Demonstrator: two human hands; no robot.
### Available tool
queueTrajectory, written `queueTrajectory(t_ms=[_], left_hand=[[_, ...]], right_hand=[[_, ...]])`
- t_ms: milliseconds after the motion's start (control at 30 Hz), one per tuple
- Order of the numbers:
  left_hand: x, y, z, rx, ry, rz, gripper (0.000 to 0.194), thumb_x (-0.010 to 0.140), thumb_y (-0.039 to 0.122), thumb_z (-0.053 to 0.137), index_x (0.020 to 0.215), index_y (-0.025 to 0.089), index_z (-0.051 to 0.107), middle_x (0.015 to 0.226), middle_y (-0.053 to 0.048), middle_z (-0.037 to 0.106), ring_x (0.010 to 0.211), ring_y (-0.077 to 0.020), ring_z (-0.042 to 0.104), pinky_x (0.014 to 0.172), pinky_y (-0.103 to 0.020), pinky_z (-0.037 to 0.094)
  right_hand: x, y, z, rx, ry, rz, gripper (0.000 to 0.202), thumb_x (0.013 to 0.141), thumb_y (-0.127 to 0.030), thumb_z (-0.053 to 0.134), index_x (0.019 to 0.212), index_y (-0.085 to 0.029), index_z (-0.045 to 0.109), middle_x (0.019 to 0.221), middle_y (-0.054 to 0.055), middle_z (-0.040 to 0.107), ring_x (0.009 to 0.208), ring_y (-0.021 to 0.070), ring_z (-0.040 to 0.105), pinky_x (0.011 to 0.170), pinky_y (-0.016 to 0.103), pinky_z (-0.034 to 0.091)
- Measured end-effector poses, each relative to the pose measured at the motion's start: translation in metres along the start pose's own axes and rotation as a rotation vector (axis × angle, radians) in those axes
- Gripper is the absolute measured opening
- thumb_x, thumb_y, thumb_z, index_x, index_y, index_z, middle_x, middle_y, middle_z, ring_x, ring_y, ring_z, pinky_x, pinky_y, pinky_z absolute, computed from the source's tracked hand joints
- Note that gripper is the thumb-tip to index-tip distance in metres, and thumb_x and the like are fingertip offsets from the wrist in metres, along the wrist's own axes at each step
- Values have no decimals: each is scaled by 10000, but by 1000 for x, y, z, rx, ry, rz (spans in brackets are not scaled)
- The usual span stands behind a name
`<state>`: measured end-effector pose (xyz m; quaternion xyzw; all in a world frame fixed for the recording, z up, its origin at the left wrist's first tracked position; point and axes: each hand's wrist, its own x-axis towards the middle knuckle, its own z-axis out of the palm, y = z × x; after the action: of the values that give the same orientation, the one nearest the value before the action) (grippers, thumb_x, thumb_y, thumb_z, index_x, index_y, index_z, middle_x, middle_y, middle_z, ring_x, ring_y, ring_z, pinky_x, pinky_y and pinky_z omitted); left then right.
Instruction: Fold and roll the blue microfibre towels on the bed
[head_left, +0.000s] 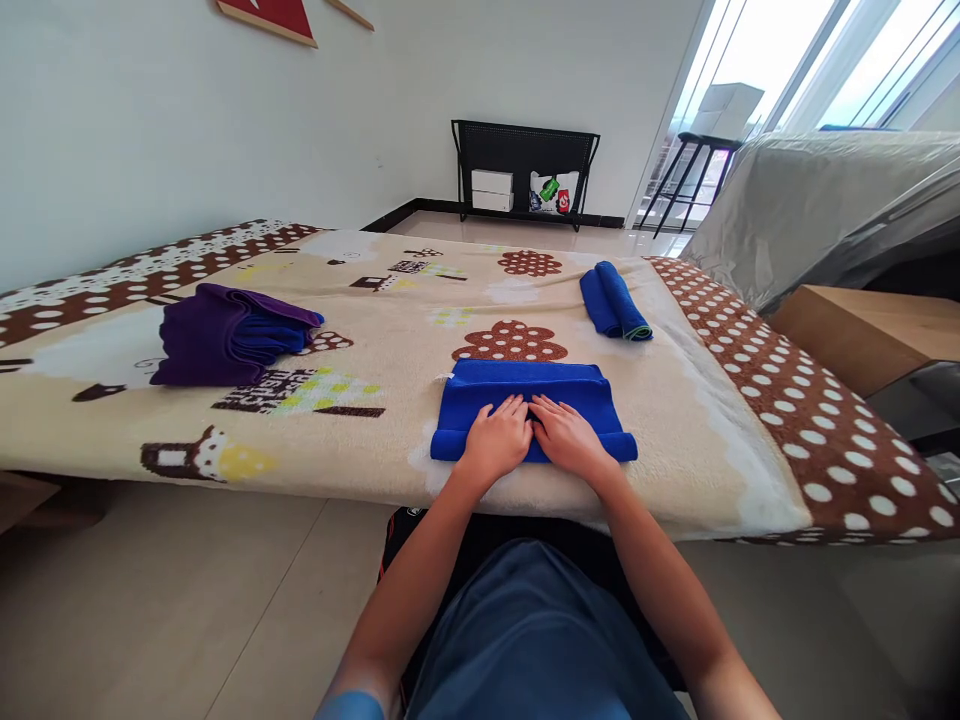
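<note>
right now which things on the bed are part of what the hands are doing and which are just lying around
In hand:
- blue towel, folded flat on the bed
- left hand and right hand, both pressed flat on it, side by side

Lying about:
- rolled blue towel, far right on the blanket
- purple and blue towel pile, to the left
- black rack by the wall

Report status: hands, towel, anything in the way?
Left hand and right hand flat, side by side on blue towel. Towel folded near bed edge. Rolled blue towel and purple stack well clear.

Towel stack (229,345) lies left, rolled towel (615,300) right, on bed (420,300).
</note>
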<state>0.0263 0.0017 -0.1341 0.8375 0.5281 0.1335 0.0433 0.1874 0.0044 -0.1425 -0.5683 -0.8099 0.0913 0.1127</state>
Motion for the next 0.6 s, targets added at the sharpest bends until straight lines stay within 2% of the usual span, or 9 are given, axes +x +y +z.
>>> queueTrajectory(t_ms=[67,133,267,367,433,500,533,600], left_hand=[[10,-2,0,-33,-48,-23,478,1006,295,363,1435,164,527,1537,-112,465,1450,-235,420,1173,-510,348],[12,-13,-1,-35,-34,-120,491,1005,332,372,1449,179,515,1557,-100,436,1469,-244,390,1189,-535,319],[1,-46,-4,-16,71,-302,494,993,354,393,1440,193,526,1575,-104,410,1471,-264,384,1189,-552,306],[-10,-59,-5,-12,176,-356,455,994,355,402,1376,183,580,1525,-139,480,1431,-290,440,1176,-569,302],[-18,-59,-7,-5,266,-307,405,1011,335,381,1293,188,631,1448,-138,569,1391,-285,489,1195,-593,232],[-29,-57,-10,3,363,-197,369,1027,310,369,1234,206,656,1388,-112,626,1355,-264,524,1210,-588,174],[-35,-56,-12,6,400,-128,353,1031,302,377,1223,219,660,1371,-97,640,1335,-252,539,1207,-567,185],[-50,-57,-16,3,413,20,320,1024,291,417,1217,238,667,1335,-79,661,1276,-235,576,1161,-493,290]], right_hand=[[4,2,-1,-6,11,76,496,1007,-286,364,1478,-193,488,1564,47,406,1483,163,353,1233,374,281],[4,14,-3,-23,54,200,508,1007,-328,379,1475,-164,487,1565,76,403,1481,205,359,1228,413,286],[-4,44,-9,-58,122,382,534,1011,-348,361,1456,-82,491,1552,159,400,1468,306,364,1187,501,314],[-10,56,-10,-74,143,432,533,1005,-350,377,1443,-75,502,1541,161,416,1453,324,380,1180,507,313],[-14,57,-9,-84,189,429,521,1005,-346,382,1423,-69,522,1527,160,438,1446,309,394,1194,495,291],[-22,55,-9,-81,304,361,487,1006,-334,385,1379,-77,566,1500,146,478,1440,271,405,1209,463,273],[-28,53,-9,-67,376,295,464,1008,-329,386,1346,-91,596,1479,132,507,1430,248,418,1209,440,278],[-44,52,-11,-13,479,124,420,1012,-334,391,1277,-138,651,1422,95,569,1381,208,466,1184,398,322]])
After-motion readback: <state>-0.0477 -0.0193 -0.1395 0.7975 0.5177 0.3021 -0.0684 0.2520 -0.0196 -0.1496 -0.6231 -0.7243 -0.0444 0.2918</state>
